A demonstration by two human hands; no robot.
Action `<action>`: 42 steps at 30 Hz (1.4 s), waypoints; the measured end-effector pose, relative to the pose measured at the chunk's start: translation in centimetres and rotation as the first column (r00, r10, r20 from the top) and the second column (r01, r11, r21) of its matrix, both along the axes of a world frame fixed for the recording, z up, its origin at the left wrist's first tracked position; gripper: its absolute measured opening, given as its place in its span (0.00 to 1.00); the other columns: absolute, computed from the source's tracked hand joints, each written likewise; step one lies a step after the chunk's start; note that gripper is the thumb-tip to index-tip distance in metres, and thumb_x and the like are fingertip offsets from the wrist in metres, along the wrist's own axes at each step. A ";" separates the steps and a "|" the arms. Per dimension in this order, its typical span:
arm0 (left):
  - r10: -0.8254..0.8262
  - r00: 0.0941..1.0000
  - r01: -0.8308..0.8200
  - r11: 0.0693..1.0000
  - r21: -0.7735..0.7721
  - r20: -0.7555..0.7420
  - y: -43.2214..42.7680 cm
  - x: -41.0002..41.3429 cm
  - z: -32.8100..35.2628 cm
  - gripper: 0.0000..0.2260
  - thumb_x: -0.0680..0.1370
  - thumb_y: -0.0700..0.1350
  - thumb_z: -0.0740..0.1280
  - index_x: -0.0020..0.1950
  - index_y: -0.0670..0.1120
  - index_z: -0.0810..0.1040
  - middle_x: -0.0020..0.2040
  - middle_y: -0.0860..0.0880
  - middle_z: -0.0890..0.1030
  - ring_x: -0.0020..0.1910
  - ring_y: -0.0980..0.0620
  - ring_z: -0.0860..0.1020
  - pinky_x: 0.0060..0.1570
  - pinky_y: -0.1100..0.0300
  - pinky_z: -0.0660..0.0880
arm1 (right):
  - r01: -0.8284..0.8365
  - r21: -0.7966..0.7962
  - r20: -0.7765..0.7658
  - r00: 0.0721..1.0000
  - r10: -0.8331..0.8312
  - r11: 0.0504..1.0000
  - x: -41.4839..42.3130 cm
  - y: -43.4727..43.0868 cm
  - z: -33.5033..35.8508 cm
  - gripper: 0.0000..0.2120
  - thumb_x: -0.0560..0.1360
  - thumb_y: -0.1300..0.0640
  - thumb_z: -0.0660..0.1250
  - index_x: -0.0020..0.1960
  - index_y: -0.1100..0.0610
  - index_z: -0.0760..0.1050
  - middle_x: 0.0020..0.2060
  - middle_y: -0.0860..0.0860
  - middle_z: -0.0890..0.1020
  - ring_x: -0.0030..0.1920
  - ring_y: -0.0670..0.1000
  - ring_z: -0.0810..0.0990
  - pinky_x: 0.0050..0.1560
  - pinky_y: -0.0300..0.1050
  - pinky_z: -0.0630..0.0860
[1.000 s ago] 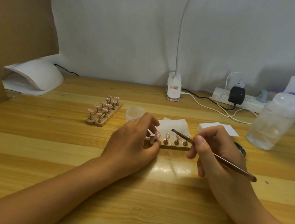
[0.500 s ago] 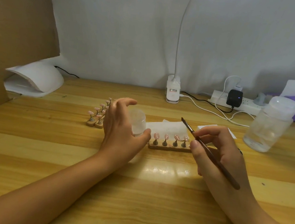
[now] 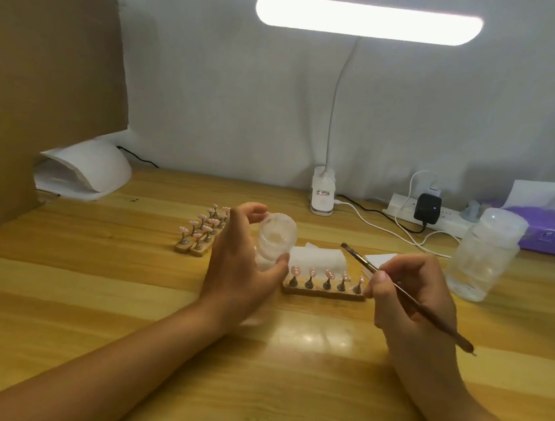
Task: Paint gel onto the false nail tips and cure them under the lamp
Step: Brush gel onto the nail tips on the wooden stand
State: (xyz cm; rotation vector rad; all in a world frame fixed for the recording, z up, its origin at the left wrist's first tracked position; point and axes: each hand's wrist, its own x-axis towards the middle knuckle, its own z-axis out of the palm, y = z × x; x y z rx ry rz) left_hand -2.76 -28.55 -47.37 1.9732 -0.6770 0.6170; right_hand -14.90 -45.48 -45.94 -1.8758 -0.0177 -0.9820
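Note:
My left hand [image 3: 238,263] grips a small clear jar [image 3: 275,240], lifted and tilted just left of a wooden strip [image 3: 322,293] that carries several pink nail tips on stands. My right hand [image 3: 412,294] holds a thin brown brush [image 3: 405,295] like a pen, its bristle end pointing up and left above the strip's right end. A second pair of wooden strips with pink tips [image 3: 201,231] lies further left. The white curing lamp [image 3: 87,168] sits at the back left of the wooden table [image 3: 129,298].
A white wipe [image 3: 319,258] lies behind the near strip. A lit clip-on desk lamp [image 3: 322,197] stands at the back centre. A power strip with cables [image 3: 425,215], a clear plastic bottle [image 3: 485,256] and a purple tissue pack [image 3: 550,231] are at right. Brown cardboard [image 3: 49,59] stands at left.
My left hand left the near strip, took the clear jar and lifted it. My right hand raised the brush off the tips. The view tilted up, showing the lamp head.

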 end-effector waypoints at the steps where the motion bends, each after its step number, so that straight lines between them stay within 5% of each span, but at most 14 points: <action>1: -0.028 0.996 0.026 0.999 0.033 0.079 -0.1 -0.4 0.0 0.30 0.70 0.43 0.77 0.65 0.46 0.64 0.61 0.49 0.73 0.60 0.50 0.74 0.60 0.51 0.73 | -0.003 0.013 0.040 0.999 0.002 1.000 -0.3 0.3 0.3 0.04 0.76 0.57 0.67 0.47 0.52 0.71 0.35 0.53 0.79 0.32 0.50 0.78 0.33 0.49 0.77; 4: -0.121 0.953 0.089 0.988 0.122 0.279 -0.4 -1.2 0.1 0.29 0.69 0.44 0.75 0.65 0.45 0.63 0.59 0.45 0.74 0.55 0.48 0.76 0.55 0.49 0.75 | -0.035 -0.038 0.110 0.993 0.039 0.999 -1.2 1.6 0.7 0.06 0.72 0.50 0.64 0.46 0.49 0.69 0.35 0.51 0.79 0.31 0.50 0.78 0.30 0.45 0.76; 9: -0.235 0.905 0.177 0.966 0.188 0.354 -0.3 -1.6 0.2 0.28 0.70 0.49 0.72 0.66 0.45 0.64 0.60 0.46 0.74 0.56 0.51 0.74 0.55 0.49 0.74 | -0.042 -0.219 0.064 0.996 0.058 0.975 -1.7 2.4 0.7 0.04 0.69 0.54 0.64 0.42 0.50 0.70 0.30 0.49 0.76 0.26 0.50 0.74 0.25 0.48 0.72; 15: -0.324 0.865 0.222 0.932 0.286 0.383 -0.4 -2.4 0.4 0.30 0.69 0.51 0.73 0.65 0.46 0.64 0.57 0.44 0.76 0.53 0.47 0.76 0.52 0.51 0.74 | 0.001 -0.251 -0.021 1.000 -0.007 0.968 -1.3 1.8 0.7 0.06 0.68 0.58 0.68 0.41 0.50 0.71 0.29 0.47 0.77 0.27 0.49 0.76 0.26 0.41 0.72; 21: -0.380 0.832 0.263 0.911 0.317 0.403 -0.4 -2.8 0.5 0.30 0.68 0.49 0.74 0.64 0.45 0.65 0.58 0.43 0.77 0.54 0.45 0.79 0.50 0.48 0.76 | 0.054 -0.303 -0.047 0.996 -0.072 0.951 -0.9 1.6 0.4 0.06 0.68 0.54 0.69 0.42 0.50 0.72 0.33 0.44 0.80 0.31 0.48 0.80 0.28 0.50 0.77; 42: -0.415 0.839 0.307 0.895 0.324 0.352 -0.3 -2.6 0.5 0.29 0.69 0.51 0.73 0.65 0.46 0.63 0.58 0.41 0.77 0.53 0.44 0.79 0.46 0.47 0.79 | 0.005 -0.322 -0.012 1.000 -0.009 0.947 -1.0 1.3 0.5 0.05 0.70 0.57 0.68 0.41 0.51 0.71 0.30 0.45 0.77 0.29 0.47 0.78 0.26 0.42 0.73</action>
